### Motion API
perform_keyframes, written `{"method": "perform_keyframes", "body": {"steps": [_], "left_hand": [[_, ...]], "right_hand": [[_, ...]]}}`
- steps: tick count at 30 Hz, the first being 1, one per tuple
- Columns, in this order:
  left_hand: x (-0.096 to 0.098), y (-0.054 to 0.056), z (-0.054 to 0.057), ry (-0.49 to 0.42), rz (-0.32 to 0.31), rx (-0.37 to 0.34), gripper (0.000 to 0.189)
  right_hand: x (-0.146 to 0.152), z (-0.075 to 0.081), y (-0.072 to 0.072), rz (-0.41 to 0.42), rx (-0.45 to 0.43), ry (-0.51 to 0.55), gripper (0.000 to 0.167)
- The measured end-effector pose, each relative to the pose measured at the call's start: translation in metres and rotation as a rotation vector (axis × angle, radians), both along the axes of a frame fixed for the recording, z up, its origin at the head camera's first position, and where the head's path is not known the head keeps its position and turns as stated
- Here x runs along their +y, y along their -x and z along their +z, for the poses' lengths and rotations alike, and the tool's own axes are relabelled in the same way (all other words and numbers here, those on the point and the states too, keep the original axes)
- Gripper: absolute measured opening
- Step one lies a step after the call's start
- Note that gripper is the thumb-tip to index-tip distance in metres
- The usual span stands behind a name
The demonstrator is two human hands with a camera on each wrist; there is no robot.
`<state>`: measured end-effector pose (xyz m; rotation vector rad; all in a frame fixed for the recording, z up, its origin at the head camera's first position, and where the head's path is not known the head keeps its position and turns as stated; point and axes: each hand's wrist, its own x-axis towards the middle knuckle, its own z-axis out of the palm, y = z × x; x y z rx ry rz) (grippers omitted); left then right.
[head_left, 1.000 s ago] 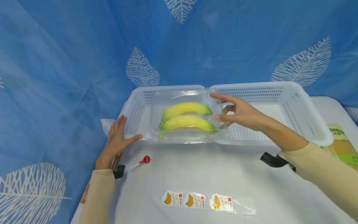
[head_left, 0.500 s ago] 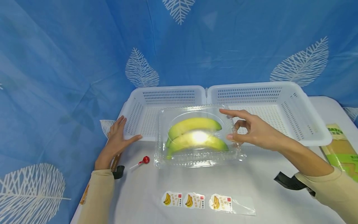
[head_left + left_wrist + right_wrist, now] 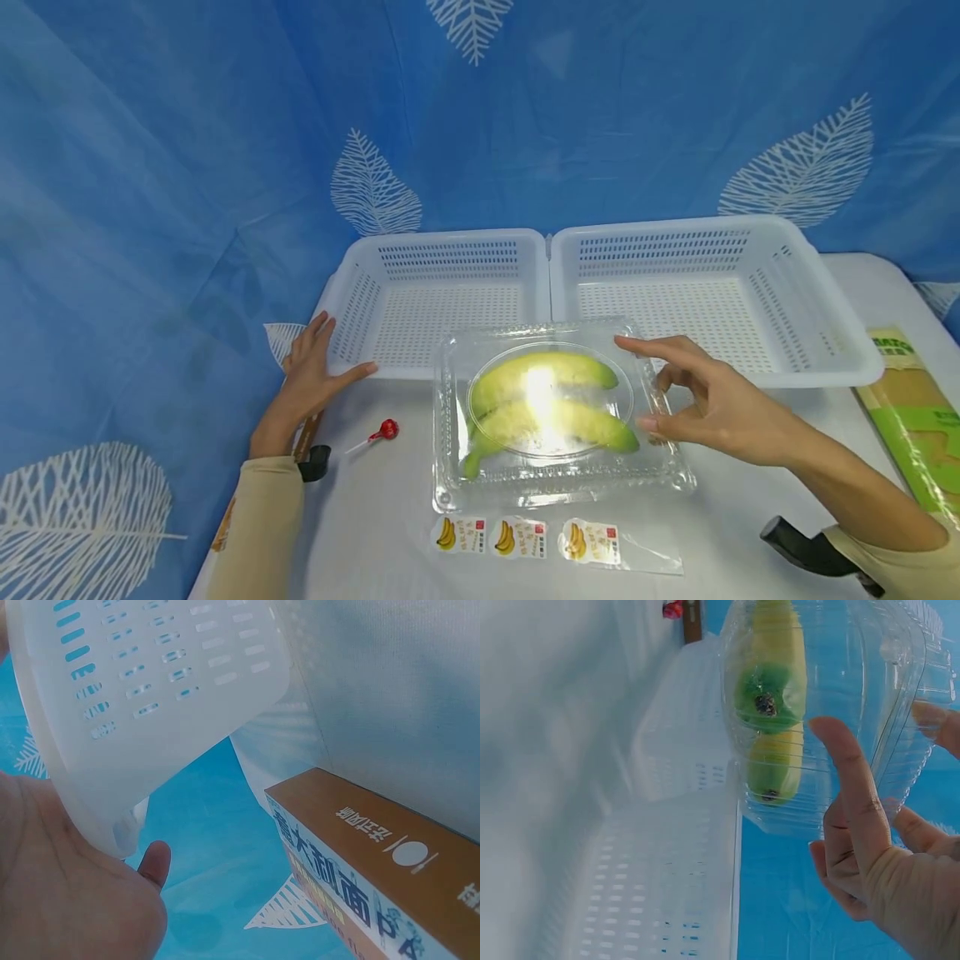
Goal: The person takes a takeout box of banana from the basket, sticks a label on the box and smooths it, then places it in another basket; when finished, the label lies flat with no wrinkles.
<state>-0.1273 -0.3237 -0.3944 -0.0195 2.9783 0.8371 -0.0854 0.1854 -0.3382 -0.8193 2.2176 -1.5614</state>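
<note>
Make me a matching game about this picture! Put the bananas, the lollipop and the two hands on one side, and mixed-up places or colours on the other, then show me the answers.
Things:
1. Lollipop
2. Bananas
3. Right hand
4. Left hand

Places and colours:
A. Yellow and green, inside the clear box
B. At a near corner of the left basket
C. Red on top, lying on the white table
D. Holding the side of the clear box

Right pairs: 1-C, 2-A, 3-D, 4-B
</note>
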Motion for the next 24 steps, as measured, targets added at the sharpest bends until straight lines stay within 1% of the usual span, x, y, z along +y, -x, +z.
{"method": "perform_keyframes", "body": {"steps": [3,8,13,15,19,21,24], "left_hand": [[0.0,0.0,-0.001,0.004,0.003,-0.001,0.108],[-0.001,0.0,-0.002,0.005,0.009,-0.002,0.108],[-0.003,0.0,-0.002,0.016,0.003,0.0,0.109],[-0.003,0.001,-0.002,0.019,0.002,0.002,0.109],[-0.001,0.001,-0.002,0.02,0.001,0.005,0.108],[0.0,0.001,-0.001,0.024,0.0,0.007,0.108],[0.001,0.0,0.0,0.027,-0.003,0.003,0.107]], "right_hand": [[0.004,-0.004,-0.012,-0.008,-0.016,0.022,0.076],[0.007,-0.012,-0.032,-0.041,-0.025,0.011,0.078],[0.007,-0.025,-0.048,-0.069,-0.06,0.003,0.077],[0.007,-0.032,-0.052,-0.075,-0.069,0.019,0.076],[0.006,-0.044,-0.056,-0.087,-0.097,0.037,0.076],[0.006,-0.048,-0.057,-0.107,-0.107,0.023,0.076],[0.006,-0.052,-0.058,-0.13,-0.096,0.001,0.076]]}}
